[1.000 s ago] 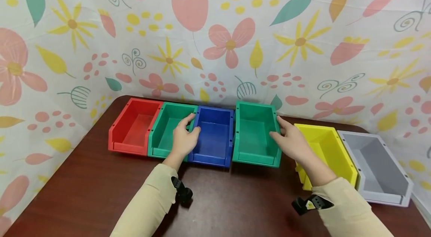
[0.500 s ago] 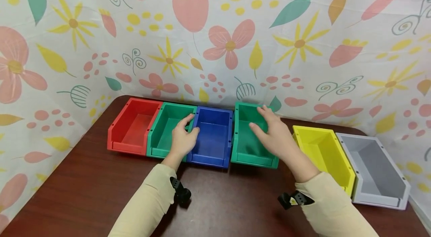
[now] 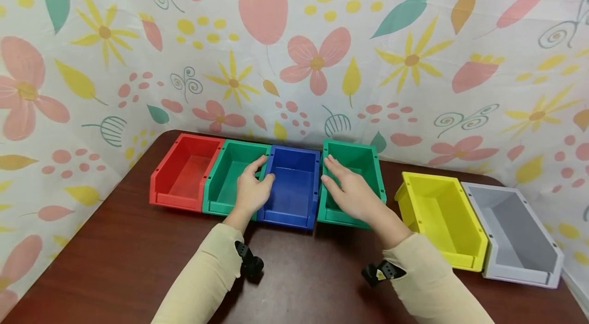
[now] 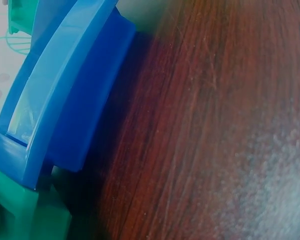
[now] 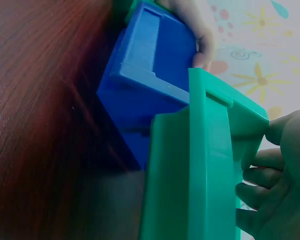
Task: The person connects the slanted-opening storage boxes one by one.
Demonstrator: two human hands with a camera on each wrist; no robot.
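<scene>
Between the left green bin (image 3: pixel 230 181) and the blue bin (image 3: pixel 291 188), my left hand (image 3: pixel 250 191) pinches the adjoining side walls, its thumb on the blue side. My right hand (image 3: pixel 352 193) reaches over the right green bin (image 3: pixel 379 181), fingers extended toward that bin's left wall. In the right wrist view, the right thumb (image 5: pixel 277 131) is at the green rim, and the other fingers are partly hidden in the bin. The right green bin stands close beside the blue one, its front slightly raised or tilted off the table. The left wrist view catches mainly the blue bin's front (image 4: pixel 65 85).
A red bin (image 3: pixel 184 176) stands at the row's left end. To the right, past a gap, a yellow bin (image 3: pixel 444 216) and a grey bin (image 3: pixel 520 227) sit side by side. Behind the brown table (image 3: pixel 294 273) hangs a flower-patterned curtain (image 3: pixel 294 48).
My right hand has left the right green bin's right wall and moved left across it to the left wall. The left hand and the bins have stayed about where they were.
</scene>
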